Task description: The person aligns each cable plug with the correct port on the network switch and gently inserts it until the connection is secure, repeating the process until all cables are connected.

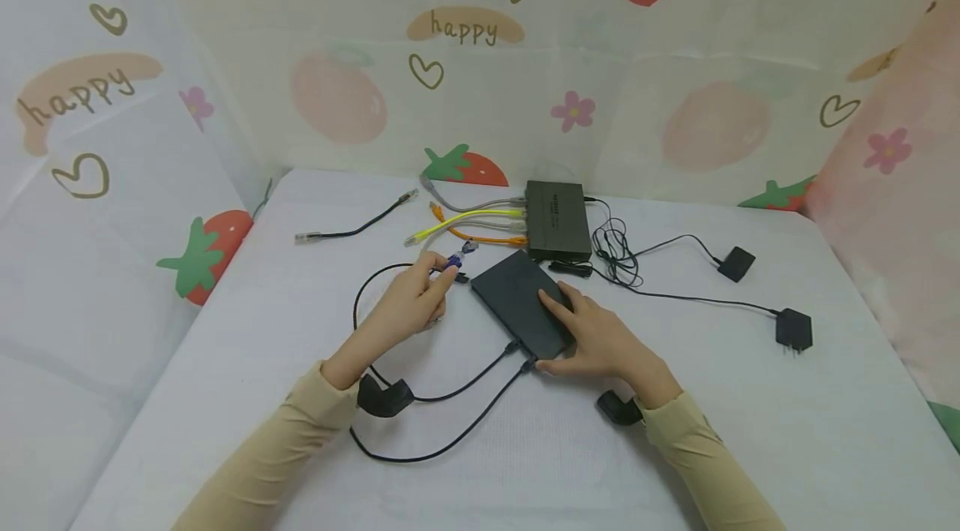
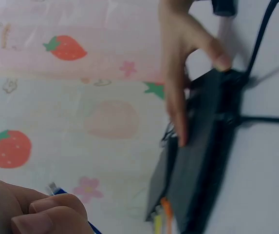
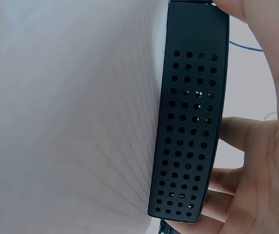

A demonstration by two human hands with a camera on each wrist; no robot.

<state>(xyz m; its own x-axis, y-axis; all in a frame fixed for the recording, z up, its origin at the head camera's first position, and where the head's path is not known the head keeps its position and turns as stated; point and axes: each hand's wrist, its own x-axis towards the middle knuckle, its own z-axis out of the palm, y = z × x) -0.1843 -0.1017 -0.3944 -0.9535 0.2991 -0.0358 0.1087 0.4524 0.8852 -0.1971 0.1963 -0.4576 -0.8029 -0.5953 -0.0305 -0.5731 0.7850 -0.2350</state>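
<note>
My left hand (image 1: 411,298) pinches a short blue network cable (image 1: 454,261) between thumb and forefinger. The cable's clear plug (image 1: 470,247) stands out past the fingertips; in the left wrist view the blue lead (image 2: 60,191) shows beside the curled fingers. My right hand (image 1: 600,335) holds a black network switch (image 1: 517,298), fingers over its top and thumb by the front corner. Its perforated side (image 3: 185,131) fills the right wrist view. Two black cables (image 1: 465,392) are plugged into its front edge and loop leftward. The left hand hides part of them.
Behind stands a second dark switch (image 1: 557,221) with yellow (image 1: 457,218), orange (image 1: 487,240) and grey cables plugged in. A short black network cable (image 1: 360,229) lies at back left. Power adapters (image 1: 737,263) with coiled cords (image 1: 618,252) lie to the right on the white table (image 1: 712,398).
</note>
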